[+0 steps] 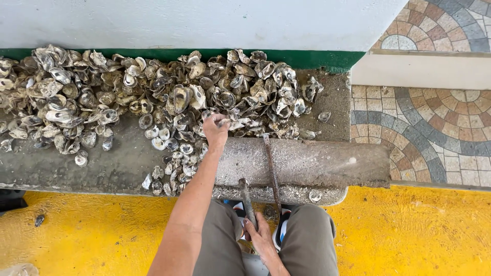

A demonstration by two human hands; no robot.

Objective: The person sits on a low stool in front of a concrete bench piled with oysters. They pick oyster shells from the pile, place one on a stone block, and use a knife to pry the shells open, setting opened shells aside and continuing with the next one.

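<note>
A grey concrete surface [61, 168] spans the frame's middle, a wide heap of oyster shells [153, 97] spread across its upper half. At centre a raised concrete block [307, 161] carries a leaning iron bar [271, 168]. The left hand [216, 130] is closed around one oyster [221, 121] at the heap's edge; a firm hold well clear of sharp rims is advisable. At lower centre, the right hand [258, 232] is clenched on a metal tool [246, 199].

Grey-white oyster shells [153, 97]; yellow floor [102, 230]; green wall stripe [317, 59].
</note>
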